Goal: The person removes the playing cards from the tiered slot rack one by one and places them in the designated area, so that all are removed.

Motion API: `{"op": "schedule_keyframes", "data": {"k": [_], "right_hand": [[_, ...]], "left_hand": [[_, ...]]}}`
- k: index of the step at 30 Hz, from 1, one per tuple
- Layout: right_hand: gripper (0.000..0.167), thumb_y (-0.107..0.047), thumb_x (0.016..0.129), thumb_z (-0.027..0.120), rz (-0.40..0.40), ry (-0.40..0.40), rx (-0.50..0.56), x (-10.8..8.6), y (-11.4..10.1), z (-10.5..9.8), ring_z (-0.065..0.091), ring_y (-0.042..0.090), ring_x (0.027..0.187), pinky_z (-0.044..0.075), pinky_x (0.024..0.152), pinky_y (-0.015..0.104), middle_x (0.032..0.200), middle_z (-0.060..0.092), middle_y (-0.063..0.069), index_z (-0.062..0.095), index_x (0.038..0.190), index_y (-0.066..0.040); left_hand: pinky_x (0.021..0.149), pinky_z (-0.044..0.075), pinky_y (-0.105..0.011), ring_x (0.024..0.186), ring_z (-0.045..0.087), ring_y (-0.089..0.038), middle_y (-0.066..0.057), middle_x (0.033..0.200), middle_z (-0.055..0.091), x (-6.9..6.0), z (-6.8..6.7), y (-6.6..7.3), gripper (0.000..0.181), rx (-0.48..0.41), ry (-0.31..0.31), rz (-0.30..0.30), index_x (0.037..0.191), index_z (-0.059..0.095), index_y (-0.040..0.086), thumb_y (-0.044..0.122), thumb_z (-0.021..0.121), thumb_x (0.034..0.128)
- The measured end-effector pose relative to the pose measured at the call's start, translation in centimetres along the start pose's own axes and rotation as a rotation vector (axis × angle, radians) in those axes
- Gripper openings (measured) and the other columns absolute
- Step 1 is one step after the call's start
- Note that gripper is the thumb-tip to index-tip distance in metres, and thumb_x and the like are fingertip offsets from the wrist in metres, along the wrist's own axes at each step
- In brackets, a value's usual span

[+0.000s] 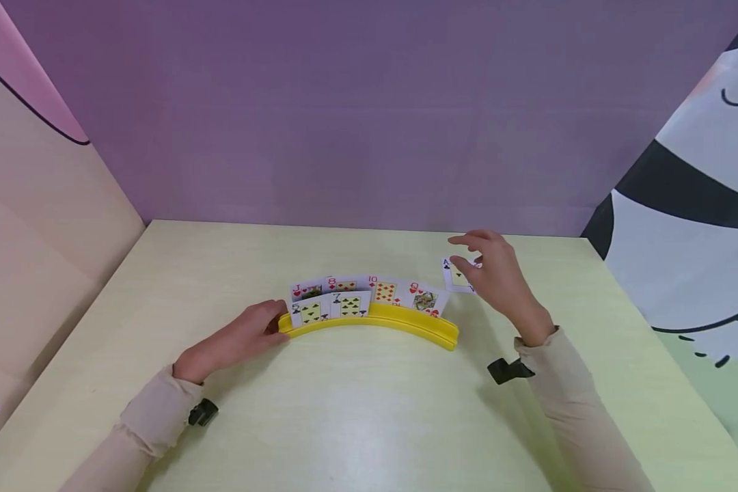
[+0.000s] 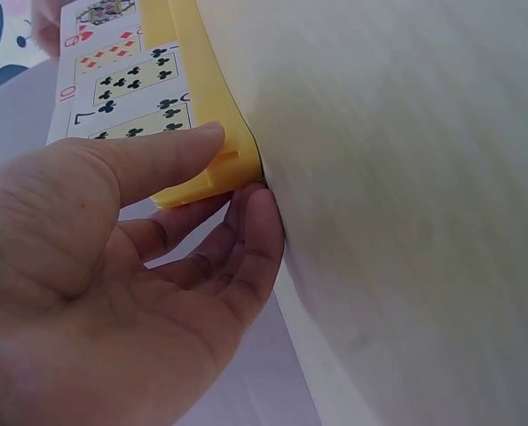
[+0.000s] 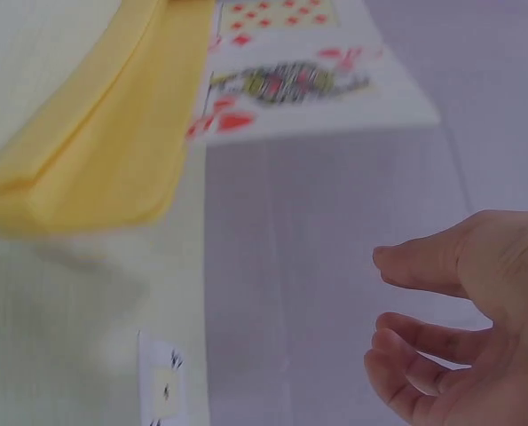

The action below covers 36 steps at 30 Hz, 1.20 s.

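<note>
While the left hand [image 1: 236,342] grips one end of a curved yellow card holder [image 1: 412,320], thumb laid over the front and fingers bent behind, the right hand [image 1: 495,275] hovers past the opposite end, thumb and fingers spread apart and pinching nothing. A black ace [image 1: 458,279] lies face up on the pale tabletop [image 1: 369,410], just beyond the holder's right end; the head view shows the thumb over it, but the right wrist view sets the card apart from the fingers. The holder rests on the table, its ends bowed toward the person. From left to right, a red jack [image 1: 310,291], an eight of diamonds [image 1: 346,284], a ten of diamonds [image 1: 385,292] and a queen of hearts [image 1: 426,299] stand in the rear row; a five of clubs [image 1: 310,313] and a seven of clubs [image 1: 349,305] partly cover the first two. Thin and light, the ace is probably springy and slick, apt to slide under a fingertip and to crease if bent hard. Lying flat, it likely offers little to grasp, so a light squeeze on opposite edges seems the surest hold. The holder looks like stiff, light plastic, best held by its end, clear of the card faces.
</note>
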State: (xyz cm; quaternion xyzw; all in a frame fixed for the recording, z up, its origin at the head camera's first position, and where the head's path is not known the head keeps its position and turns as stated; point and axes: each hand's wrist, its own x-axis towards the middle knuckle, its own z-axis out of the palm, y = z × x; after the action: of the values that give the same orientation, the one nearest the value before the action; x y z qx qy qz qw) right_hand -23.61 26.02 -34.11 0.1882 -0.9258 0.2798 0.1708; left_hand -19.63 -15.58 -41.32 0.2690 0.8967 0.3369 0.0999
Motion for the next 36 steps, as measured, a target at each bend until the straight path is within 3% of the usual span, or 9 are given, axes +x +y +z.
{"op": "schedule_keyframes", "data": {"k": [18,29,36], "right_hand": [[0.026,-0.004,0.090,0.072,-0.130,0.020,0.085,-0.1,-6.4,0.3,0.054,0.030,0.112,0.054,0.080,0.043,0.121,0.061,0.014,0.071,0.116,-0.005],[0.026,-0.005,0.089,0.074,-0.235,-0.046,0.077,-0.4,-10.5,1.7,0.056,0.023,0.102,0.053,0.080,0.035,0.119,0.062,0.009,0.071,0.115,-0.007],[0.021,-0.004,0.091,0.071,-0.255,-0.117,0.094,-0.8,-12.2,2.7,0.060,0.021,0.093,0.053,0.076,0.032,0.114,0.064,0.006,0.072,0.112,-0.007]], "left_hand": [[0.062,0.037,-0.024,0.076,0.046,-0.017,-0.002,0.081,0.051,-0.1,0.0,0.3,0.016,0.012,0.008,-0.002,0.099,0.056,0.003,0.005,0.070,0.0911],[0.064,0.036,-0.025,0.077,0.046,-0.018,-0.002,0.080,0.050,0.1,0.0,0.3,0.016,0.022,0.014,0.016,0.099,0.056,0.004,0.005,0.070,0.0912],[0.063,0.035,-0.026,0.077,0.046,-0.018,-0.003,0.081,0.050,0.3,0.1,0.6,0.018,0.038,0.005,0.003,0.100,0.056,0.003,0.005,0.071,0.0912]]}}
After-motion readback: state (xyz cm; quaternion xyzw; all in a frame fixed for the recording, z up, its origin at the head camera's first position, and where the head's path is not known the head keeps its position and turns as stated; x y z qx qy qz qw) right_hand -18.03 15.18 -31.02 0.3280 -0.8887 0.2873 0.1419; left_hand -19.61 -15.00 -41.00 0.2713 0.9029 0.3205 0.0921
